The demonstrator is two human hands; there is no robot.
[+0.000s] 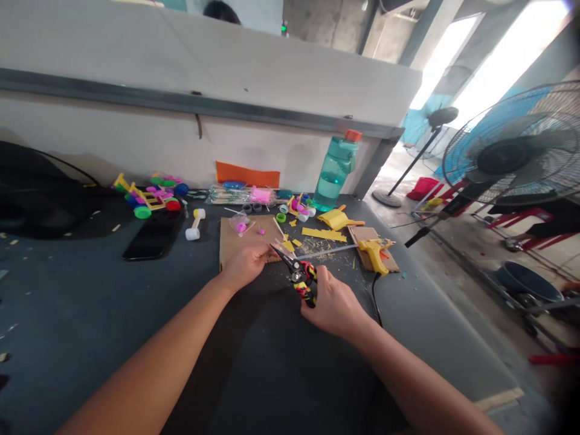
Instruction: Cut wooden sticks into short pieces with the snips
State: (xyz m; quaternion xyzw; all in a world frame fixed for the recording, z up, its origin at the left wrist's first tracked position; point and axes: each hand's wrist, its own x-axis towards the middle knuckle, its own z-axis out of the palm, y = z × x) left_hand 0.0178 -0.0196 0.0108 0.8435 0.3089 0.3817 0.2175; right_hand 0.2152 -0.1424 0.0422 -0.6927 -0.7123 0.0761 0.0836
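Observation:
My right hand [338, 302] is wrapped round the red, yellow and black handles of a pair of pointed snips [296, 275]. Their dark tips point up and left, reaching the fingers of my left hand [247, 264]. Those left fingers are pinched together over the front edge of a cardboard sheet [231, 238]; whatever they hold is hidden. On the cardboard lie a small clear bag [239, 223] with something pink inside and a small pink piece [261, 232]. Yellow scraps [289, 246] lie just beyond the snips.
A yellow glue gun [376, 255] rests on cardboard at right, a long pale stick behind it, its cord trailing forward. Yellow strips [324, 234], a teal bottle [334, 175], a phone [154, 235] and colourful wheeled toys [151, 199] lie around. A fan [507, 154] stands right of the table.

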